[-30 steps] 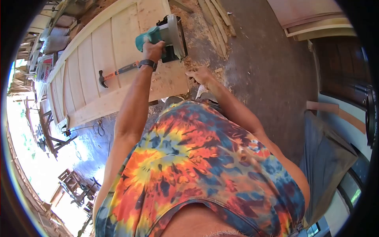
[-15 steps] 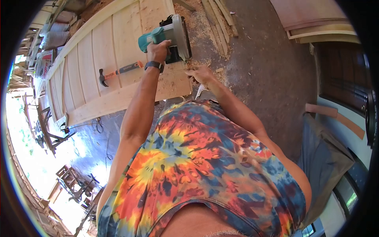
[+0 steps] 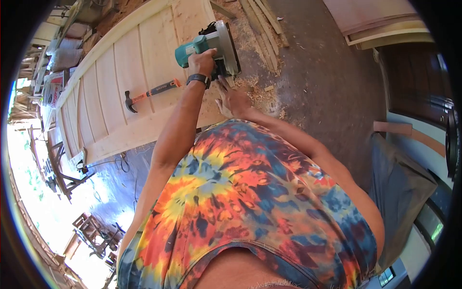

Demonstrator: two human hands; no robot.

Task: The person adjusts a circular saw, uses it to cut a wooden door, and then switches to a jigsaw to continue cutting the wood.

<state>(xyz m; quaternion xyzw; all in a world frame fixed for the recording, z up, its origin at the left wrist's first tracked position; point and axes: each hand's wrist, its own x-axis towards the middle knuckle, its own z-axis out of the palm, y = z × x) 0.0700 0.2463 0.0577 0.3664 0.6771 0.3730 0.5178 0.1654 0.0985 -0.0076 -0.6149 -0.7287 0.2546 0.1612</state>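
Note:
A teal and grey circular saw [image 3: 195, 45] stands over the right end of a pale wooden door panel [image 3: 127, 58]. My left hand [image 3: 202, 62], with a dark watch at the wrist, is wrapped round its handle. My right hand [image 3: 236, 101] is just below the saw, near the panel's end, its fingers stretched toward the saw's base and its thumb apart. A claw hammer [image 3: 153, 93] with an orange and black handle lies on the panel, left of my left forearm.
Wood strips [image 3: 260, 33] and shavings lie on the floor beyond the panel's right end. At the upper right stand stacked boards [image 3: 380, 24]. A dark cloth [image 3: 397, 183] hangs at the right. A cable [image 3: 122, 161] trails below the panel.
The saw and my left hand have shifted slightly right in view, along with the scene. My right hand has moved left and its fingers have stretched out toward the saw's base.

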